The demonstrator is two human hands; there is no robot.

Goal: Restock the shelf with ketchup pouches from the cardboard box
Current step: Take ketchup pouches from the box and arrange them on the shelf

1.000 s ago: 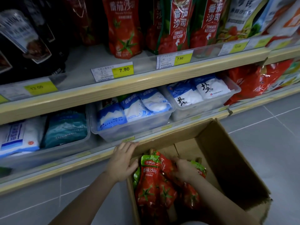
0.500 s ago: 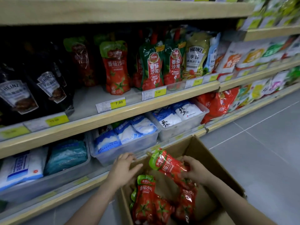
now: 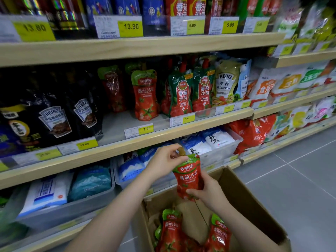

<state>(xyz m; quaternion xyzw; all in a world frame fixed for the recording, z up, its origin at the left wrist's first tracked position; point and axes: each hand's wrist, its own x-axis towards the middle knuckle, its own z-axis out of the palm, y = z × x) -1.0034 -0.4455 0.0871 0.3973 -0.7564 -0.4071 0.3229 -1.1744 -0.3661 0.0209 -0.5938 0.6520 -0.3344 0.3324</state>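
A red ketchup pouch (image 3: 188, 176) with a green top is held upright above the open cardboard box (image 3: 254, 202). My left hand (image 3: 163, 162) pinches its cap at the top. My right hand (image 3: 207, 193) grips its lower right side. More of the same pouches (image 3: 171, 231) lie inside the box. On the middle shelf (image 3: 163, 135) one matching pouch (image 3: 145, 95) stands behind the 7.90 price tag (image 3: 139, 130), with bare shelf to its left.
Black Heinz pouches (image 3: 54, 120) fill the shelf's left; green-and-red ketchup pouches (image 3: 181, 93) stand to the right. Clear bins of white and blue bags (image 3: 209, 142) sit on the shelf below. Grey tiled floor (image 3: 291, 188) lies to the right.
My right hand has lifted a pouch out of the box. My left hand left the box's edge and took the pouch's cap. The view tilted up toward the shelves.
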